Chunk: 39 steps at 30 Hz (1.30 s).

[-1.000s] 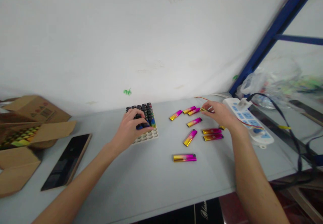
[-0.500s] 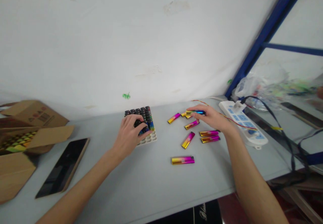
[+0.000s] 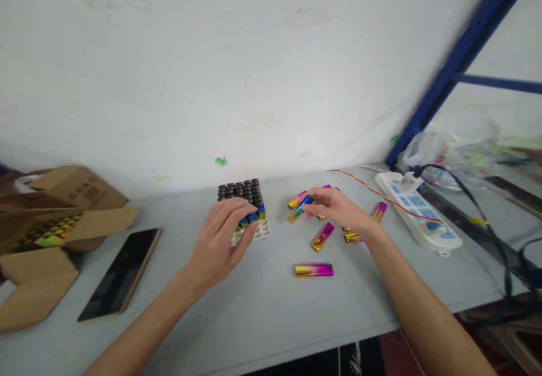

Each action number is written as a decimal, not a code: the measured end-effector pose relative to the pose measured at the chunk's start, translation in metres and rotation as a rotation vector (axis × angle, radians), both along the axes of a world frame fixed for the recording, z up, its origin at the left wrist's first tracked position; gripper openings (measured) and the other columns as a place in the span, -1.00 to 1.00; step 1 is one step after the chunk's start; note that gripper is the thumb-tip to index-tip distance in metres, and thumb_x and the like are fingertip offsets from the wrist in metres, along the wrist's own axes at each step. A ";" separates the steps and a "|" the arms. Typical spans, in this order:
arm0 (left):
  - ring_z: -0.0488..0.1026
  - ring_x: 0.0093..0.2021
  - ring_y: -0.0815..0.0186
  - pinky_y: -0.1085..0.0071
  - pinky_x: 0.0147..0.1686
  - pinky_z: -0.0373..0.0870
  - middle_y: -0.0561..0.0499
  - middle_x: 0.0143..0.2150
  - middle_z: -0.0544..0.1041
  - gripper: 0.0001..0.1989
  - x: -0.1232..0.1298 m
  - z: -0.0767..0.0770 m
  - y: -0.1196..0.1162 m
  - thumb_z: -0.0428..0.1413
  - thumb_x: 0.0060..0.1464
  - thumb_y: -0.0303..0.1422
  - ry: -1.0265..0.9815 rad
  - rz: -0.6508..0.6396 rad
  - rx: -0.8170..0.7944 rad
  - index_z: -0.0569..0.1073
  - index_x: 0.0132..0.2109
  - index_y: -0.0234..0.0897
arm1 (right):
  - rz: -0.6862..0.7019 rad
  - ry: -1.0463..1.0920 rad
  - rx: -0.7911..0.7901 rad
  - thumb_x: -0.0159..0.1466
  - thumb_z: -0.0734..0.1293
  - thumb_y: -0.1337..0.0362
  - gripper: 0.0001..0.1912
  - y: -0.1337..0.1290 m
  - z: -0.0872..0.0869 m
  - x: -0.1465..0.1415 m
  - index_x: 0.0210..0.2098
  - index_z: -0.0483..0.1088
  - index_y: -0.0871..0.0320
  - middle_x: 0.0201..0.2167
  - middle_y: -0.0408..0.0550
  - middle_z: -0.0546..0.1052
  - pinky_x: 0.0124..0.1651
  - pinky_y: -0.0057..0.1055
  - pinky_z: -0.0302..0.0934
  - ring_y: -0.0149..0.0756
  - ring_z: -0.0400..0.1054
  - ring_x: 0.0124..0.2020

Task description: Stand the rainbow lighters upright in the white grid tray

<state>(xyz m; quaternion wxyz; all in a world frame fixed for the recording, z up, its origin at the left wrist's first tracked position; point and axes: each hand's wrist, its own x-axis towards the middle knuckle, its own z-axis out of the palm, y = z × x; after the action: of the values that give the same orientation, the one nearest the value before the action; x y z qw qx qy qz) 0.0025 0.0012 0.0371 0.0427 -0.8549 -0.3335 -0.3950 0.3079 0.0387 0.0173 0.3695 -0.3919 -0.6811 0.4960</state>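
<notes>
My left hand (image 3: 224,235) hovers at the near side of a white tray (image 3: 263,230), fingers stretched and thumb apart, with nothing visible in its grasp. The tray holds rows of upright lighters (image 3: 249,192) with black tops; the nearer ones show blue and yellow bodies. Part of the tray is hidden behind this hand. Between thumb and fingers, my right hand (image 3: 334,206) grips a blue-and-yellow lighter (image 3: 300,209), tilted over the table. Around and under it lie several purple-and-yellow lighters, including one closer to me (image 3: 314,270) and a slanted one (image 3: 322,236).
At left, an open cardboard box (image 3: 91,195) contains more lighters. Beside it lies a dark phone-like slab (image 3: 121,271). A white power strip (image 3: 417,212) with cables sits at right, near a blue frame (image 3: 449,54) and plastic bags (image 3: 440,153). The wall rises behind the table.
My right hand has moved left and lower with the blue-and-yellow lighter, which is now tilted. My left hand has drawn back toward me from the tray and its fingers have spread. The view has shifted slightly.
</notes>
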 end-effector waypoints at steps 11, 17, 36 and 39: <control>0.56 -0.41 0.29 0.35 -0.30 0.48 -0.02 -0.36 0.63 -0.62 0.025 -0.046 -0.014 0.22 0.23 -0.04 -0.514 -0.322 -1.293 0.45 -0.09 -0.29 | 0.002 0.017 0.042 0.17 0.57 -0.03 -0.60 -0.024 -0.007 -0.061 -0.21 0.52 0.12 -0.46 -0.17 0.54 -0.37 -0.41 0.35 -0.36 0.43 -0.45; 0.59 -0.34 0.26 0.30 -0.26 0.52 -0.02 -0.30 0.60 -0.63 0.021 -0.046 -0.012 0.26 0.21 -0.09 -0.677 -0.412 -1.451 0.42 -0.07 -0.29 | -0.083 -0.160 0.324 0.41 0.37 0.01 -0.71 -0.021 -0.008 -0.056 -0.14 0.58 0.09 -0.26 -0.06 0.63 -0.30 -0.38 0.31 -0.32 0.44 -0.34; -0.02 -0.59 0.51 0.53 -0.59 -0.03 0.25 -0.56 0.08 -0.48 0.017 -0.055 -0.008 0.20 0.15 0.14 -0.725 -0.236 -1.488 0.24 -0.32 -0.20 | -0.202 -0.458 0.538 0.53 0.19 0.11 -0.71 -0.017 -0.010 -0.044 -0.08 0.50 0.07 -0.19 -0.01 0.63 -0.13 -0.27 0.34 -0.19 0.48 -0.29; -0.02 -0.60 0.48 0.47 -0.60 -0.08 0.23 -0.60 0.05 -0.41 0.016 -0.051 -0.008 0.09 0.17 0.22 -0.599 -0.089 -1.295 0.17 -0.44 -0.19 | -0.192 -0.472 0.554 0.54 0.18 0.12 -0.71 -0.018 -0.009 -0.043 -0.08 0.49 0.07 -0.20 0.00 0.63 -0.14 -0.27 0.33 -0.18 0.48 -0.26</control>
<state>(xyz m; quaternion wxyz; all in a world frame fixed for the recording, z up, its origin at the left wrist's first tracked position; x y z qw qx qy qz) 0.0184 -0.0069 -0.0143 -0.5830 -0.5761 -0.4635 -0.3367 0.2647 0.0211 0.0088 0.3389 -0.4425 -0.8162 0.1520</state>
